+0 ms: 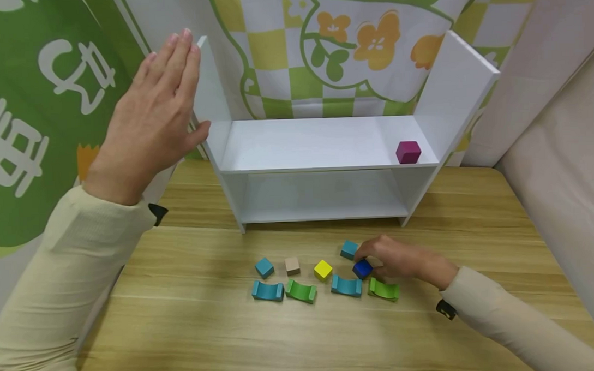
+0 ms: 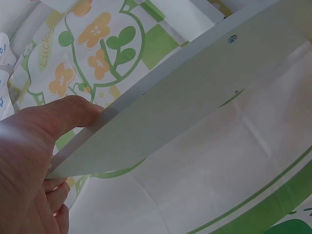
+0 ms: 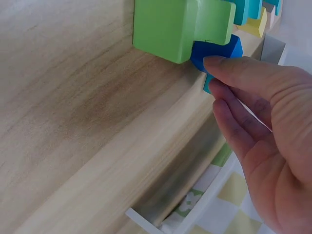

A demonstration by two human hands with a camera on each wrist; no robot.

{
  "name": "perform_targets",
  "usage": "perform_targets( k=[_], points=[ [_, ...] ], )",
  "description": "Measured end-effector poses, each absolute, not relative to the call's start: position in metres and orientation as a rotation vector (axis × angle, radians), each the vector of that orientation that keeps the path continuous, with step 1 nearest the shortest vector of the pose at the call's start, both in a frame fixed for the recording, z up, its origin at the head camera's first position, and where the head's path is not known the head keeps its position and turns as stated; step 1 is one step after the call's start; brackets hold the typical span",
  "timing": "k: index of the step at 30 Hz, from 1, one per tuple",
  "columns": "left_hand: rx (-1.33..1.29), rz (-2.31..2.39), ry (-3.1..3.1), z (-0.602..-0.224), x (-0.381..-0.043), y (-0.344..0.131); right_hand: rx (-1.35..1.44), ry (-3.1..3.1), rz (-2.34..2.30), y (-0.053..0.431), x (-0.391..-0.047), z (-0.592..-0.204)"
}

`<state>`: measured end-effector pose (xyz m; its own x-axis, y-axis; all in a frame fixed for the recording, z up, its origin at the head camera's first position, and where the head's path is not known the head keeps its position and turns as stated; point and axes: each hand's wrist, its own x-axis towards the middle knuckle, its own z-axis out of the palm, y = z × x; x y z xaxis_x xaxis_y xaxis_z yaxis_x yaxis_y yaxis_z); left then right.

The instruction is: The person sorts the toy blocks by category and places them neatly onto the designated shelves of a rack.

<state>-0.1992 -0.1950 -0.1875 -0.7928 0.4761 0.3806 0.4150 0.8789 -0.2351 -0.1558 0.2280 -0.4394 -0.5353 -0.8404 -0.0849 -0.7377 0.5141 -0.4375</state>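
My left hand (image 1: 149, 111) is at the left side panel of a white shelf (image 1: 320, 144). In the left wrist view, the panel (image 2: 161, 102) lies between my thumb and fingers. Down on the table, my right hand (image 1: 400, 260) pinches a dark blue block (image 1: 362, 269) with thumb and fingertips. The right wrist view shows the same blue block (image 3: 217, 51) beside a green curved block (image 3: 165, 29). Just behind it is a light blue block (image 1: 349, 249). A yellow block (image 1: 323, 270) stands to its left.
Further left are a beige block (image 1: 292, 266) and another light blue block (image 1: 264, 267). Curved blue and green blocks (image 1: 301, 291) form a front row on the wooden table (image 1: 263, 339). A magenta block (image 1: 408, 152) sits on the shelf's upper board, at the right.
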Motion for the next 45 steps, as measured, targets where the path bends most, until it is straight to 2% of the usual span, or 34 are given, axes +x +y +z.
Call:
perform_targets(
  k=[14,26,33,45],
  points=[
    [-0.656,0.197,-2.611,-0.188,-0.199,-0.195,-1.357,2.481,-0.494,0.225,-0.155,-0.443],
    [-0.659,0.207,-2.603,-0.188,-0.200,-0.195,-1.260,2.476,-0.462,0.223,-0.157,-0.431],
    [-0.659,0.221,-2.601,-0.187,-0.200,-0.195,-1.323,2.472,-0.449,0.220,-0.161,-0.407],
    [-0.652,0.240,-2.611,-0.187,-0.200,-0.196,-1.307,2.479,-0.432,0.216,-0.155,-0.341]
  ],
)
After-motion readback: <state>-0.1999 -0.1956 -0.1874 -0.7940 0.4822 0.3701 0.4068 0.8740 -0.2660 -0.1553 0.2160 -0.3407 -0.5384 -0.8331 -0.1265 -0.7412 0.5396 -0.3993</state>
